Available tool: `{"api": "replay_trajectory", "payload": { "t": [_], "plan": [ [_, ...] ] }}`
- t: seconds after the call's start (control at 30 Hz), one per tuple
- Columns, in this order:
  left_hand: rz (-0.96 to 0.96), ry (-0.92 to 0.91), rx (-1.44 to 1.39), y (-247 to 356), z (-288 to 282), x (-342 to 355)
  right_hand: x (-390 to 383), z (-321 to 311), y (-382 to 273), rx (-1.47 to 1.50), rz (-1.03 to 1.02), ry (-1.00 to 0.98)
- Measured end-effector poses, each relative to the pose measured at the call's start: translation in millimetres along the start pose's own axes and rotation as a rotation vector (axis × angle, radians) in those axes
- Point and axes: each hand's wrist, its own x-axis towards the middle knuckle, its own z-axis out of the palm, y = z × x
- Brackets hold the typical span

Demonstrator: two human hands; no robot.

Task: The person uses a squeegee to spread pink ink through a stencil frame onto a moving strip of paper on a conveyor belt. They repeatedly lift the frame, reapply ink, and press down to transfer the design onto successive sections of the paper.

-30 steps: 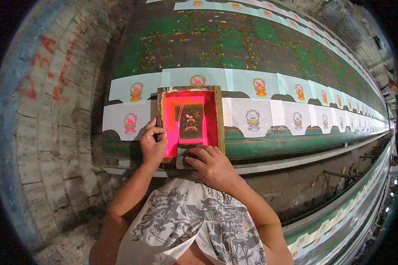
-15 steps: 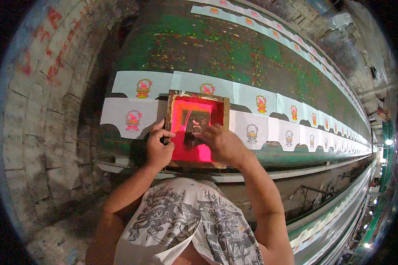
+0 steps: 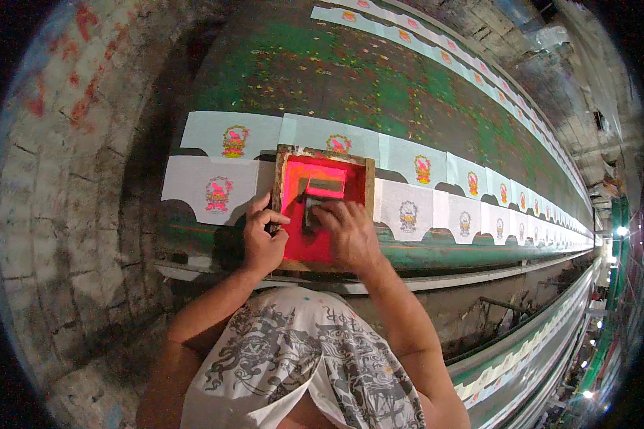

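Note:
A wooden-framed printing screen (image 3: 370, 187) lies over the near row of white cloth pieces, its inside coated with bright pink ink (image 3: 297, 247). My left hand (image 3: 263, 237) is at the frame's left side, fingers curled against the rim. Inside the frame, my right hand (image 3: 352, 234) grips a small dark squeegee (image 3: 310, 213), partly hidden by the fingers. A bright pink strip of ink shows just beyond the squeegee. To the left of the screen, a white cloth piece (image 3: 186, 179) bears a pink and yellow emblem. On the right, another cloth piece (image 3: 390, 200) shows a mostly dark outline emblem.
A long green table (image 3: 279, 79), speckled with ink, stretches away to the right. More printed cloth pieces (image 3: 422, 161) run in rows along both its sides. A pale rail (image 3: 436, 282) follows the near edge. A block wall (image 3: 71, 214) stands at the left.
My right hand has shifted a little left with the squeegee. The bright ink patch at the screen's near end is gone, and a pink strip now lies beyond the squeegee. My left hand stays at the frame.

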Motion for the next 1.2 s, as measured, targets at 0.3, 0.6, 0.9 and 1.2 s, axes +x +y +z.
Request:
{"api": "replay_trajectory", "payload": {
  "t": [0.3, 0.6, 0.9, 1.2],
  "plan": [
    [-0.013, -0.003, -0.008, 4, -1, 1, -45, -30, -32, 0.153, -0.008, -0.207],
    [-0.006, -0.038, 0.018, 4, -4, 2, 50, -19, 44, 0.079, 0.045, -0.019],
    [0.001, -0.015, -0.005, 4, -1, 0, -6, -15, -23, 0.017, 0.059, -0.088],
    [0.083, 0.003, 0.078, -1, -1, 4, -52, -27, -63, 0.218, 0.078, -0.114]
  ]
}}
